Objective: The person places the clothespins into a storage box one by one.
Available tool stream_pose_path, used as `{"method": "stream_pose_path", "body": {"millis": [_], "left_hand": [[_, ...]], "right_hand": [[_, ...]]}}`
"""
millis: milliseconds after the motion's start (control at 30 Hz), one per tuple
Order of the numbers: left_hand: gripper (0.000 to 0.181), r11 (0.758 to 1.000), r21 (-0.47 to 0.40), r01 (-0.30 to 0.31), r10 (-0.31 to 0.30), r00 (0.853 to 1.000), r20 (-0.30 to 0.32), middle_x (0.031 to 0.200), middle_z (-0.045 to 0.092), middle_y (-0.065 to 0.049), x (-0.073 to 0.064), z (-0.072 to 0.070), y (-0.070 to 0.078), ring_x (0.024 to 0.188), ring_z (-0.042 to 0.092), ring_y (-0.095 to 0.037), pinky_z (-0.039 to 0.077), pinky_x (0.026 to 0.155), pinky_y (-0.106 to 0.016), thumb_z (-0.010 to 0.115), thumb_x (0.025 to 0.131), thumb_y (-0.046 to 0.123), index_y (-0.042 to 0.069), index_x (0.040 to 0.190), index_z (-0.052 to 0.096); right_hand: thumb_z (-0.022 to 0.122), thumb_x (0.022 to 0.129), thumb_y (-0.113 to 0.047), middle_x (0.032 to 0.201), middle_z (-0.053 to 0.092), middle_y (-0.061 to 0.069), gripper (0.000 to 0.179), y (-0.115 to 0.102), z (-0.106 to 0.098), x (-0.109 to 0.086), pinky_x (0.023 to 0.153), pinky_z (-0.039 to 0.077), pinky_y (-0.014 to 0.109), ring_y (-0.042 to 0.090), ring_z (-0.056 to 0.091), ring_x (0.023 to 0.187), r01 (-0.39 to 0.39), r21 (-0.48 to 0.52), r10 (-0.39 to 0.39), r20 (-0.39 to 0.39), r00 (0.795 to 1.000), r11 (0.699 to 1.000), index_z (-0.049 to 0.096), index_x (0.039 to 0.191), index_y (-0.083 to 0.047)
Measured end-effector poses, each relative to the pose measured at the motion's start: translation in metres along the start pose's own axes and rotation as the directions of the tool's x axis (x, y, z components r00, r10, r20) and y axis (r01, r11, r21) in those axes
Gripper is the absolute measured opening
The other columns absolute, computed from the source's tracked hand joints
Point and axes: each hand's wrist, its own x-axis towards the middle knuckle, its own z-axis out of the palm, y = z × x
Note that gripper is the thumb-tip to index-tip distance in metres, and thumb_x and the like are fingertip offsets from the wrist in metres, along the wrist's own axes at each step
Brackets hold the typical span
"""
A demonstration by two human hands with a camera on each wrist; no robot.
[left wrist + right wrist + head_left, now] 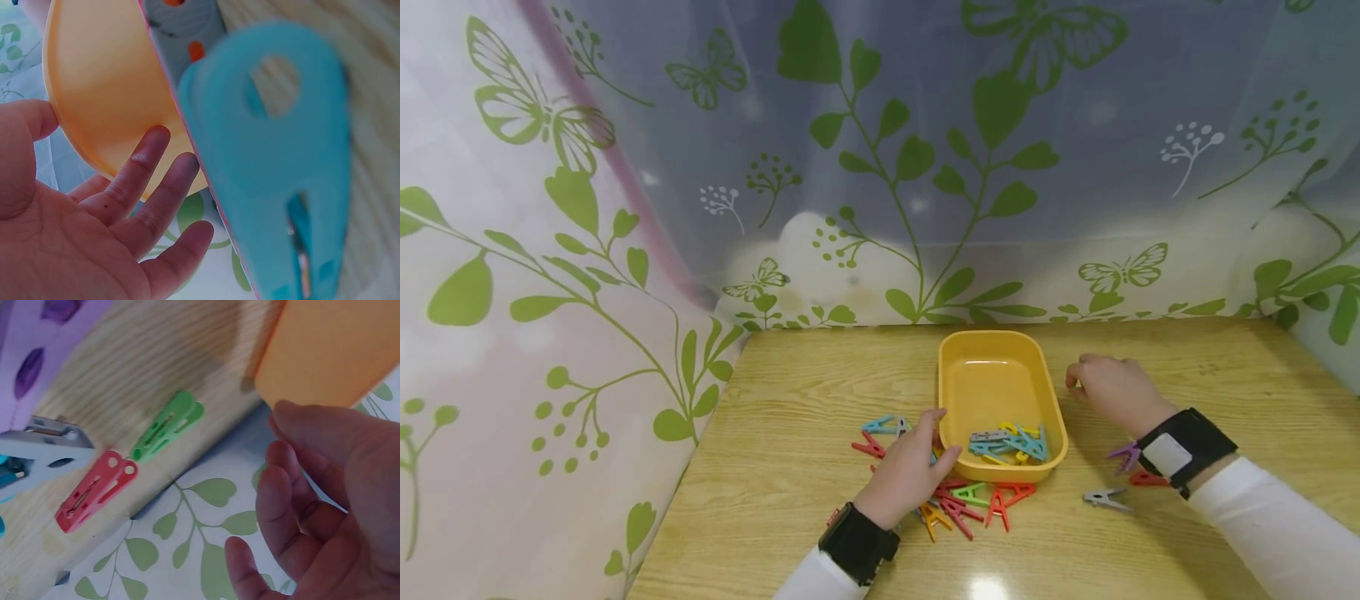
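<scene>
A yellow plastic tub (992, 392) stands on the table, with several clothespins (1032, 443) in blue, grey and yellow gathered at its near end. My left hand (902, 471) is at the tub's left side, thumb and index finger by the rim, the other fingers loosely extended. Beneath and around that hand lies a heap of clothespins (997, 508); a blue clothespin (269, 169) looms close in the left wrist view. To the right of the tub hovers my right hand (1116, 385), fingers loosely bent, nothing visible in them.
Near the right wrist lie a purple clothespin (1124, 455), a red clothespin (1148, 479) and a grey clothespin (1105, 498). A green clothespin (167, 425) shows in the right wrist view. Leaf-patterned cloth (865, 275) hangs behind the wooden table (820, 367).
</scene>
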Motion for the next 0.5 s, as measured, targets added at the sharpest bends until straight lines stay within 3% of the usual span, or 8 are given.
{"method": "stream_pose_path", "body": {"millis": [500], "left_hand": [[0.062,1.0,-0.005,0.0,0.0,1.0,0.002,0.091,0.061,0.002,0.0,0.0,0.001,0.062,0.048,-0.005,0.038,0.055,-0.023,0.059,0.106,0.039,0.009,0.155,0.039]], "right_hand": [[0.083,0.085,-0.011,0.085,0.068,0.008,0.009,0.013,0.011,0.001,0.064,0.054,0.058,0.027,0.067,0.072,-0.032,-0.01,0.032,0.101,0.994,0.999,0.076,0.091,-0.009]]}}
